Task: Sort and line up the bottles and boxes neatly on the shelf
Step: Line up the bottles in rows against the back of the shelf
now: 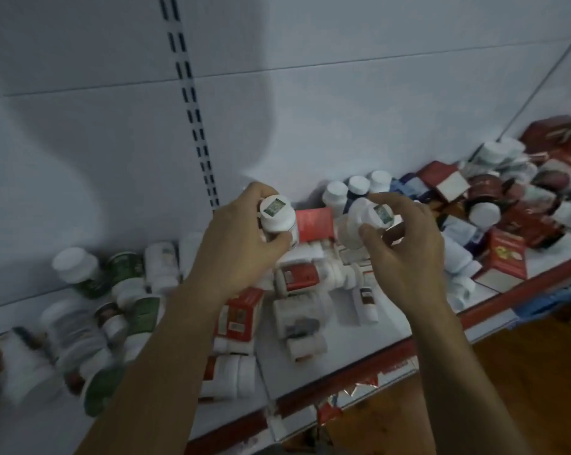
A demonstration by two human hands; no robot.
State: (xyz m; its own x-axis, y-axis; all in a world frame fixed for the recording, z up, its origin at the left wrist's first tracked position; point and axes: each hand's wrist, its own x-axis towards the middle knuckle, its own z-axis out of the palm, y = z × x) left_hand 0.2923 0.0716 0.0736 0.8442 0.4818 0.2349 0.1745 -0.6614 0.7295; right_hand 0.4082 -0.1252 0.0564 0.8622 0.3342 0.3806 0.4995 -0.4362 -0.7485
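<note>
My left hand (241, 247) grips a white-capped bottle (277, 216) with a green sticker on its cap, held above the shelf. My right hand (405, 254) holds a second white bottle (359, 224) with the same kind of sticker, tilted, a little to the right. Both bottles hang over a jumble of white bottles (310, 290) and red boxes (241, 313) lying on their sides on the white shelf (359, 343). A red box (313, 221) stands upright behind, between the two held bottles.
Green-labelled bottles (130, 290) lie scattered at the left. Upright white-capped bottles (346, 192) stand against the back panel. A heap of red boxes and bottles (507, 208) fills the right end. The shelf's red front edge (376, 362) runs diagonally; a slotted upright (192, 103) divides the back wall.
</note>
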